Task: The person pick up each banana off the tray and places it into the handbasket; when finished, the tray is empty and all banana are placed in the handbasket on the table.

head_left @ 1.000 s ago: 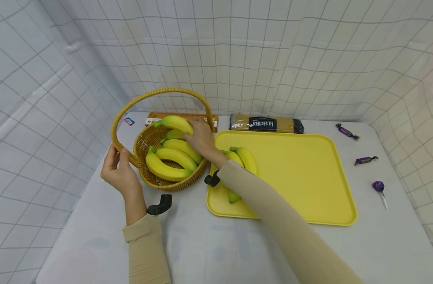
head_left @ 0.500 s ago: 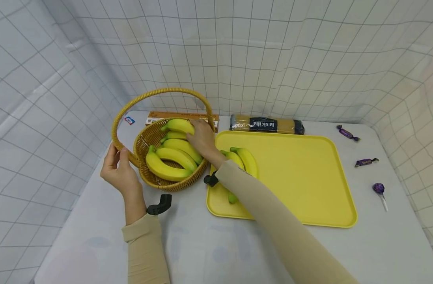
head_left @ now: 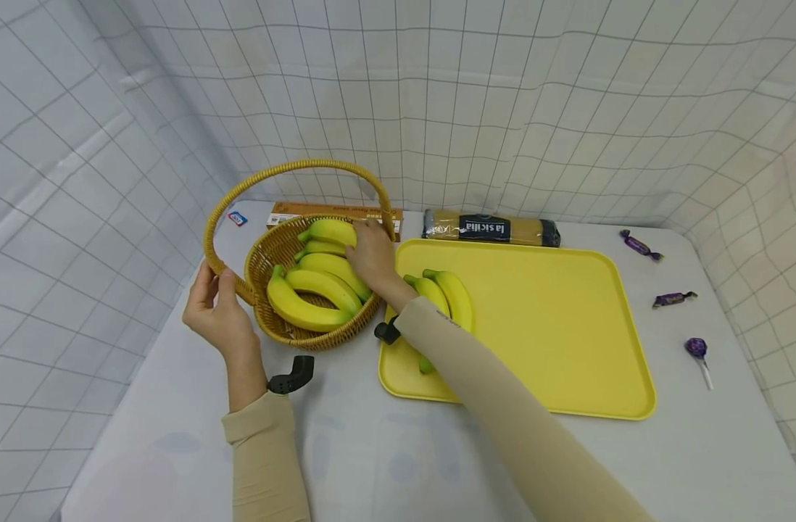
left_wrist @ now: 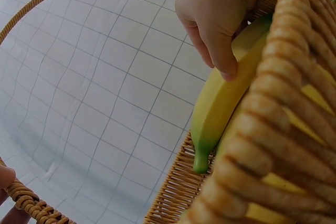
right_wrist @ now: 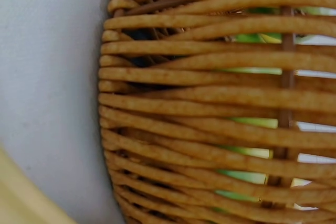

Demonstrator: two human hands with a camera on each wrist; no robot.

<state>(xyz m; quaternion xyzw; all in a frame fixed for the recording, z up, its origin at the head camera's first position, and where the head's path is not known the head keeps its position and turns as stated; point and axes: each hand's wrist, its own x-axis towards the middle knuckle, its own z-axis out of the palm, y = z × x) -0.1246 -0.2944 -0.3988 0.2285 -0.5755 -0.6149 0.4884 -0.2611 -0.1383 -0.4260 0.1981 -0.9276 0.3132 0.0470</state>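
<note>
1. I see the left hand (head_left: 223, 319) at the basket (head_left: 267, 254); its thumb and fingers pinch the handle (head_left: 300, 166) low on the left side.
2. My head view has the right hand (head_left: 374, 254) at the basket's far right; its fingers curl over one end of the top banana (head_left: 333, 232) and hold it; the left wrist view confirms that grip, while the right wrist view gives me only woven wicker close up.
3. That banana lies inside the basket, at the back, stem pointing left; more bananas (head_left: 303, 308) lie in front of it.
4. Just right of the basket is a yellow tray (head_left: 554, 326); other bananas (head_left: 459, 297) lie at its left end, partly hidden by the right sleeve (head_left: 496, 384).
5. A pasta packet (head_left: 525, 230) lies behind the tray; a lollipop (head_left: 696, 348) lies to its right.
</note>
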